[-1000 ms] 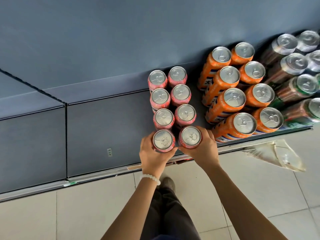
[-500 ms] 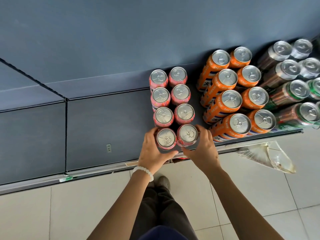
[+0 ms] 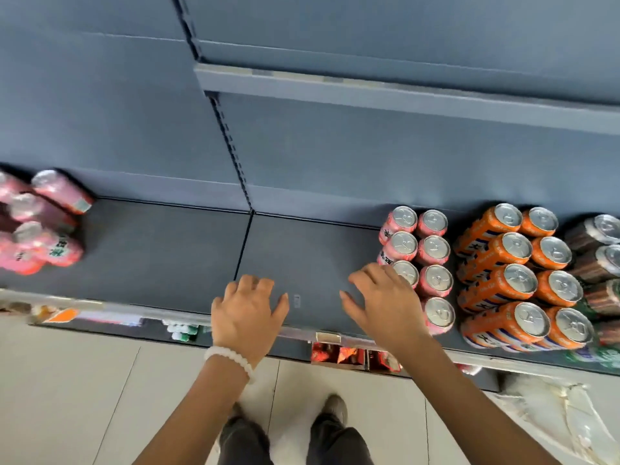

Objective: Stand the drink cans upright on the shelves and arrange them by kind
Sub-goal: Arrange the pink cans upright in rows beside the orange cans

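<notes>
Two hands, left [image 3: 246,308] and right [image 3: 385,302], fingers loosely spread, gripping nothing, over bare matte grey shelf [image 3: 161,250]; shiny-lidded pink cans [image 3: 432,253] upright right of frame, blurred pink cans lying [image 3: 50,229] far left

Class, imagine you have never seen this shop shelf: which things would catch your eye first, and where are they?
Two bare hands, the left hand and the right hand, hover open and empty over the dark grey shelf. At right stand neat upright rows of pink cans, orange cans and dark brown cans. At far left, a blurred cluster of pink cans lies tipped over.
</notes>
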